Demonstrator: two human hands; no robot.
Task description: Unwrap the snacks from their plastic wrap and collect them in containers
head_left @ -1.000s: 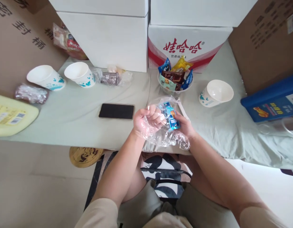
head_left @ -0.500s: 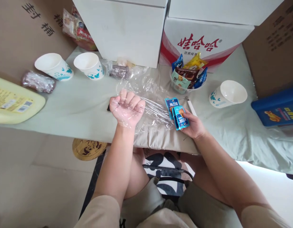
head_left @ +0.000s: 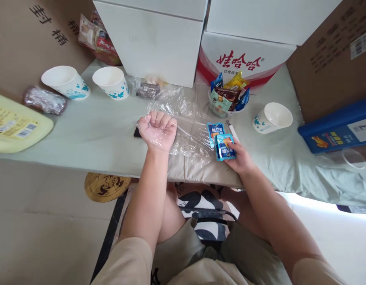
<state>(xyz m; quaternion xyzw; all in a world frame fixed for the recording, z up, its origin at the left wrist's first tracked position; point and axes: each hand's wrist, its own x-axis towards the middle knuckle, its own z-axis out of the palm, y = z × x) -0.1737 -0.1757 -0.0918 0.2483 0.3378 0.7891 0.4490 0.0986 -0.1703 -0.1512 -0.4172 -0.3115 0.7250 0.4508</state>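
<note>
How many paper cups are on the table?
3: one paper cup at the left, a second cup just right of it, and a third cup right of the snack bowl.

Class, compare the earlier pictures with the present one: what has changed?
The left hand has moved left, away from the right hand, now covering most of the black rectangular phone. Clear crinkled plastic film, earlier bunched around both hands, now stretches out between them. The right hand still grips shiny blue snack packets; the white paper cups stayed put.

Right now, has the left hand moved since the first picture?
Yes: the left hand went left. It was right of the black phone; now it hides most of it.
</note>
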